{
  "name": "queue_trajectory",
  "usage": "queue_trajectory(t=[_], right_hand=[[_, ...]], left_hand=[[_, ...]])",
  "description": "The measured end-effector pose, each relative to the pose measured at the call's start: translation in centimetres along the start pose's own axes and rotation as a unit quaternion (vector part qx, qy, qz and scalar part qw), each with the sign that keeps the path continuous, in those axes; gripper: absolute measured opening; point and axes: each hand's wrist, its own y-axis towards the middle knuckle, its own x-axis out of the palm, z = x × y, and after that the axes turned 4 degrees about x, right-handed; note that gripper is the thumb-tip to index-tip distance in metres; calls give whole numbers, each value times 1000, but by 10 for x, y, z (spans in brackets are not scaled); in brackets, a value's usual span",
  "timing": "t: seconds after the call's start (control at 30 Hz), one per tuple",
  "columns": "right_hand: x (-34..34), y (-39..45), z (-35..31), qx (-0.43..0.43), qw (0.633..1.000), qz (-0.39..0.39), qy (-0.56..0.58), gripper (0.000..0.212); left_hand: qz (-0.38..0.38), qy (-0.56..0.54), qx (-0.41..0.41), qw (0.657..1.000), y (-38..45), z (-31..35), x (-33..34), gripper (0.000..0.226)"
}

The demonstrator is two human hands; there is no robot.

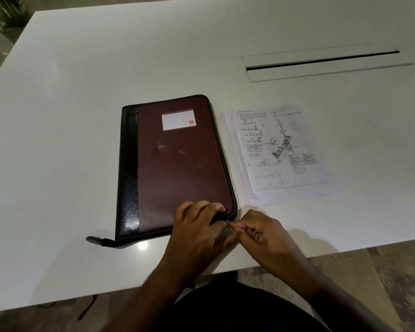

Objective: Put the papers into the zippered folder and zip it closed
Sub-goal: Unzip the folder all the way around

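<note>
Right hand [261, 230] fingers [237, 228] pinch zipper pull [231, 226] (folder [177, 164] corner).

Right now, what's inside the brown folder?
That can't be seen: the folder lies closed on the table, its cover hiding the inside. The papers sit outside, beside it. Both hands work at its near corner: the left hand holds it, the right hand pinches the zipper pull.

1. folder [177, 164]: maroon cover, black spine strip, black zipper edge.
2. label [179, 120]: white, ruled lines, small red square.
3. papers [280, 152]: white, black print, blue handwriting.
4. table [106, 56]: plain white.
</note>
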Motion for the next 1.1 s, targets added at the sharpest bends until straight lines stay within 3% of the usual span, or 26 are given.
queue_trajectory(t=[0.17,0.27,0.37,0.5,0.6,0.67,0.8,1.1], right_hand=[[-4,1,1,-29,999,-11,9,31],[-7,0,0,-34,999,-28,15,35],[-14,2,1,-50,997,-48,-15,27],[-27,10,2,-138,986,-5,-96,9],[-33,20,-4,-253,948,17,-193,36],[-35,27,-11,-287,930,-5,-228,41],[-30,32,-14,-305,912,-30,-274,41],[-32,31,-11,-323,889,12,-323,49]], left_hand=[[30,-12,-25,999,-2,4,7,53],[34,-5,-37,999,-5,6,9,36],[39,-3,-52,998,-6,8,9,24],[50,-10,-64,997,-4,7,4,16],[54,-11,-79,995,-4,5,-1,8],[45,-13,-98,994,-4,6,-3,9],[37,-31,-127,991,-4,10,-6,15],[31,-55,-155,986,-8,12,-16,21]])
